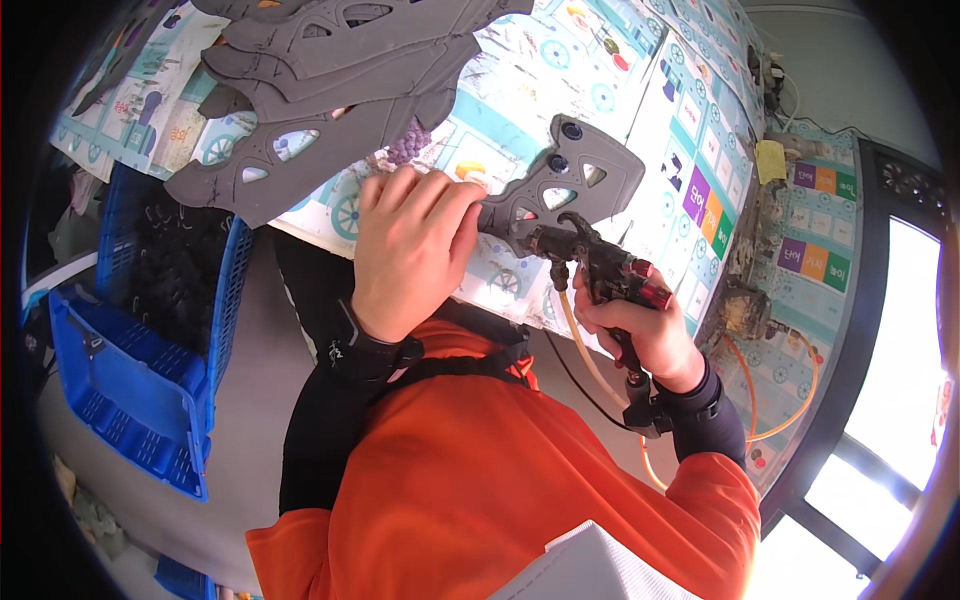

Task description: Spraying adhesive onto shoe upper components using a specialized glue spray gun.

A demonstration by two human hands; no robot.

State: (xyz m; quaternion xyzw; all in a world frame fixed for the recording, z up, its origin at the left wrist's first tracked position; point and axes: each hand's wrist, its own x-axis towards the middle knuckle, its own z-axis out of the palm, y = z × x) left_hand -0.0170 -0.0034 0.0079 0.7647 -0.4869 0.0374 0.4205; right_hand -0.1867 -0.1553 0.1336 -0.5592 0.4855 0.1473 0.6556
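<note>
My left hand [412, 245] grips one end of a flat grey cut-out piece [572, 185] with triangular openings and round holes, holding it over a work surface covered in a patterned mat [560, 70]. My right hand [650, 335] holds a dark spray gun [600, 265] with a red knob, its nozzle touching the near edge of the grey piece. A yellowish hose [580, 345] runs down from the gun. Several similar grey pieces [330, 70] lie stacked on the mat to the upper left.
A blue plastic crate [140, 380] with dark contents stands to the left, beside the grey floor. The patterned mat also covers the wall [810, 230] at right, where orange hoses [790, 390] hang. A bright window [890, 400] fills the right edge.
</note>
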